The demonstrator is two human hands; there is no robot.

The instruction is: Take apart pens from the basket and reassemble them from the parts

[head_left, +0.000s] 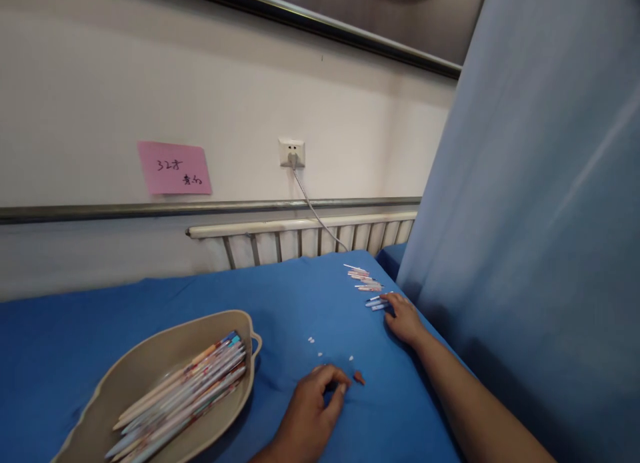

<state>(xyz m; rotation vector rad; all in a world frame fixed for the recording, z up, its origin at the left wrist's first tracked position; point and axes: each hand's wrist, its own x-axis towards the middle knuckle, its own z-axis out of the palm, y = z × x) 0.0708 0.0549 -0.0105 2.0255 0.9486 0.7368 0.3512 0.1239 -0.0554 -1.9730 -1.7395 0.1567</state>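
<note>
My right hand point(404, 322) is at the right edge of the blue-covered bed, its fingers closed over the ends of a few slim white and bluish pens point(376, 304). Just beyond it, more slim pens point(367, 286) lie in a small staggered group. My left hand point(316, 408) hovers low or rests near the front, loosely curled, a small gap showing between thumb and index finger. By its fingertips lies a small reddish-brown piece point(359, 378). Several tiny white bits point(320, 354) are scattered past that hand. A beige leaf-shaped basket point(165, 336) on the left holds many pens point(187, 396).
The blue sheet point(280, 296) covers the bed, which meets a pale rail point(300, 224) at the wall. A blue curtain point(520, 183) hangs along the right side. A grey cord point(320, 216) runs from the wall socket point(292, 153) to the bed. A pink note point(175, 168) is on the wall.
</note>
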